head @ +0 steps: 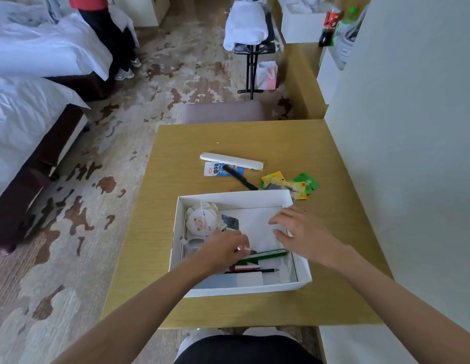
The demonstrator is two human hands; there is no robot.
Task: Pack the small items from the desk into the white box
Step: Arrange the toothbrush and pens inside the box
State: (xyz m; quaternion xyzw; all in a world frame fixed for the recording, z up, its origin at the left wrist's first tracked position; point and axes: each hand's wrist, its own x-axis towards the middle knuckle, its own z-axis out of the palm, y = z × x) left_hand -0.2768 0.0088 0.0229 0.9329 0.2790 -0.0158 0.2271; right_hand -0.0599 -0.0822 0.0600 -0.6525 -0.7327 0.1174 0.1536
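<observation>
The white box (232, 197) sits on the wooden desk (176, 153), near its front. Inside lie a round plush toy (201, 220), a white paper (257, 227), a green pen (268, 254), a black pencil (257, 271) and a white card (248, 279). My left hand (224, 249) is inside the box with its fingers curled on something small by the green pen; what it holds is hidden. My right hand (301, 233) hovers open over the box's right side, fingers on the white paper. Behind the box lie a white case (231, 161), a black comb (240, 177), a blue-white packet (213, 169) and yellow and green sachets (294, 183).
A white wall (412, 153) borders the desk on the right. A padded stool (223, 111) stands behind the desk. Beds (24, 114) are at the left, with a person's legs (115, 43) beside them. A luggage rack (251, 48) and bottles (331, 22) stand farther back.
</observation>
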